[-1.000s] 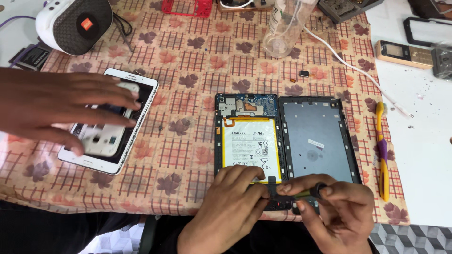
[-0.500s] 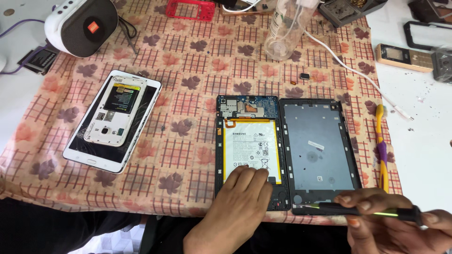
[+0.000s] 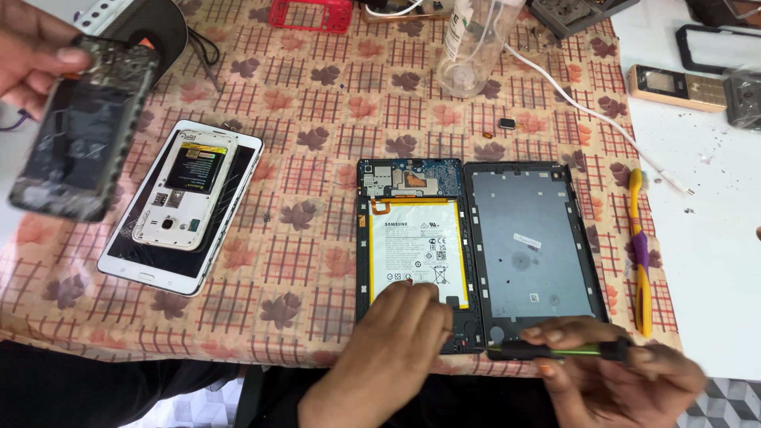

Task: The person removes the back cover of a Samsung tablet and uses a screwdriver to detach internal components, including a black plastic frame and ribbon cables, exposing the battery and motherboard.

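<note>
Head view, looking down on a checked leaf-print tablecloth point(image 3: 317, 111). Count: one opened tablet point(image 3: 416, 254) with its battery and blue board showing, one dark back cover point(image 3: 533, 254) lying touching its right edge, one white tablet point(image 3: 181, 208) face down at left with one small white phone point(image 3: 184, 190) on top of it, one dark cracked phone point(image 3: 83, 127) held in the air by another person's hand point(image 3: 36, 51) at top left. One yellow-and-purple toothbrush point(image 3: 639, 254) sits at the cloth's right edge, one clear bottle point(image 3: 472, 47) at top centre, one red phone frame point(image 3: 311, 13) near it.

My left hand point(image 3: 400, 349) lies on the lower end of the opened tablet, fingers together and pressed flat on the battery's bottom edge. My right hand point(image 3: 614, 380) pinches a black-and-green screwdriver point(image 3: 559, 349) (blurred), lying level just past the back cover's bottom edge.

Versus half a second ago: the cracked phone and the other person's hand have come into view, the small white phone looks unmoved, my left hand is about where it was, and the screwdriver is held much as before.
</note>
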`<state>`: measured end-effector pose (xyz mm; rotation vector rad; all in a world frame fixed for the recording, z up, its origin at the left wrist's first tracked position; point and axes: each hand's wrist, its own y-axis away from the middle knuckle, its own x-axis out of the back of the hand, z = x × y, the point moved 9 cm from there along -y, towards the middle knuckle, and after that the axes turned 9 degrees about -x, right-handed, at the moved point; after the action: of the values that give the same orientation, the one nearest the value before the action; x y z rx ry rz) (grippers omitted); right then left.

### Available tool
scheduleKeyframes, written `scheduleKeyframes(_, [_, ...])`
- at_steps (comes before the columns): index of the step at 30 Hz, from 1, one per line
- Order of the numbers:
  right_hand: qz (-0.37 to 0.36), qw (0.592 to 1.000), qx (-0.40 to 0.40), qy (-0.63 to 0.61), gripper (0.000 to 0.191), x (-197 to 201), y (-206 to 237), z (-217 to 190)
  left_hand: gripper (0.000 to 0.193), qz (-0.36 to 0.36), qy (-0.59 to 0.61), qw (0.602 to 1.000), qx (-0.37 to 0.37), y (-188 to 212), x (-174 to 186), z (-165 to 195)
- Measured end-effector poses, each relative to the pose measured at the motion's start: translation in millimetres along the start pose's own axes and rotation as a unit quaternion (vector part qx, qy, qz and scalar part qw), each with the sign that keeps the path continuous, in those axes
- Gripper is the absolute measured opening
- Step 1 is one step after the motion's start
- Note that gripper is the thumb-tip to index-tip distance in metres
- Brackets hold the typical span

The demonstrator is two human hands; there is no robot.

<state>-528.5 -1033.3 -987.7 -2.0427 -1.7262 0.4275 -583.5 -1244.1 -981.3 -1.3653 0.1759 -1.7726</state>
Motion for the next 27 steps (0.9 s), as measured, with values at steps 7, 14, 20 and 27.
scheduleKeyframes(7, [-0.012, 0.999, 0.01, -0.028, 0.063, -42, -6, -1, 0.014, 0.005, 0.112, 0.993, 0.045, 3, 13, -18])
scheduleKeyframes(14, [-0.025, 0.999, 0.03, 0.007, 0.061, -66, -15, -9, 0.016, 0.017, 0.118, 0.991, 0.051, 6, 17, -21])
scheduleKeyframes(20, [-0.017, 0.999, 0.035, 0.011, 0.06, -66, -13, -14, 0.015, 0.019, 0.119, 0.991, 0.053, 6, 20, -21])
scheduleKeyframes(27, [-0.047, 0.998, 0.029, 0.033, 0.06, -68, -16, -10, 0.014, 0.016, 0.121, 0.991, 0.052, 6, 19, -21])
